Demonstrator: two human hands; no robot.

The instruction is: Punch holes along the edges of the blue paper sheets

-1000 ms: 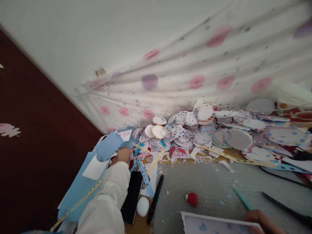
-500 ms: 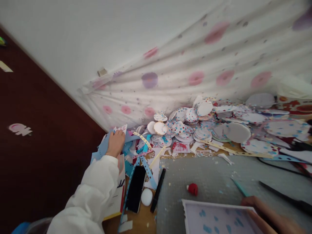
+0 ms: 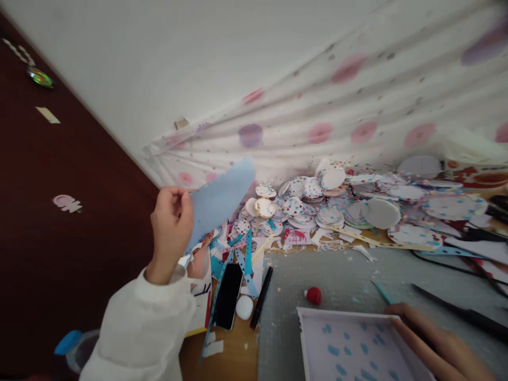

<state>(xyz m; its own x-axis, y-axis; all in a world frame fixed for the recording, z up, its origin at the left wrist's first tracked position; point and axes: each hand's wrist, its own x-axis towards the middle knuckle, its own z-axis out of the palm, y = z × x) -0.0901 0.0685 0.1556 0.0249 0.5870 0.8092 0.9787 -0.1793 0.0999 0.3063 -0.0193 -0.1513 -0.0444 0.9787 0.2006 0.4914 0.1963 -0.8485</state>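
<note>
Blue paper [image 3: 220, 201] is in the air in front of the patterned curtain [image 3: 286, 153], left of the heaped white discs [image 3: 293, 207]. The left hand [image 3: 171, 227] pinches its near edge between thumb and fingers. The right hand [image 3: 436, 338] grips the right rim of a white tray [image 3: 349, 317]; whether it also touches the teal stick [image 3: 381, 292] is unclear. The step seems to be lifting the sheet; moving it calls for a light, steady pinch.

Grey mat [image 3: 337, 272] leaves passage between tray [image 3: 317, 352] and disc heap [image 3: 293, 206], a small red object [image 3: 315, 295] intruding.
</note>
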